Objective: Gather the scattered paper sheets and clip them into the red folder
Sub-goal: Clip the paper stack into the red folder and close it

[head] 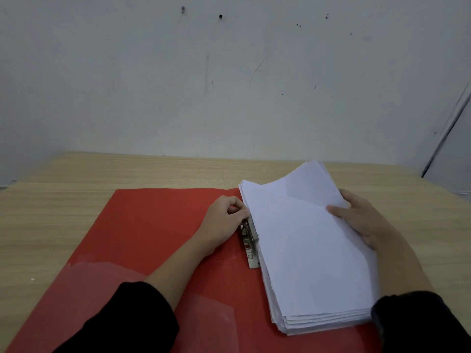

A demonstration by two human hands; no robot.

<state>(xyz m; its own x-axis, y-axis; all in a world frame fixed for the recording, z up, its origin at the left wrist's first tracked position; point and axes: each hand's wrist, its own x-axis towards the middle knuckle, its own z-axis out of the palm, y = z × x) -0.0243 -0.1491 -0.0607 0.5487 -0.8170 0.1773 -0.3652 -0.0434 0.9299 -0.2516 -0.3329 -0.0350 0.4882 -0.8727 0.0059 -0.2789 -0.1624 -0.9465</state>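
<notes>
1. You are working at a wooden table [63,200] with the red folder [153,225] lying open and flat on it; its spine is running away from you, the far end leaning slightly to your left.
2. The paper stack [305,263] is lying on the folder's right half; its long axis is running parallel to the spine, one short edge pointing at you and the other toward the wall [229,72]; the near edges are sitting unevenly, and the top sheets are lifting at the far right corner.
3. The metal clip [251,245] is lying along the spine, touching the stack's left edge, with its long axis following the spine.
4. Your left hand [224,222] is resting on the folder at the clip's far end; its fingers are curling inward, with thumb and forefinger pinching the clip's metal end.
5. Your right hand [364,220] is gripping the stack's right edge; the thumb is pressing on top while the other fingers are wrapping round the edge.
6. The top sheet is showing plain white; the stamping on the clip is too small to read.
7. A clear pocket [102,289] is lying on the folder's left half, near your left sleeve [122,319].
</notes>
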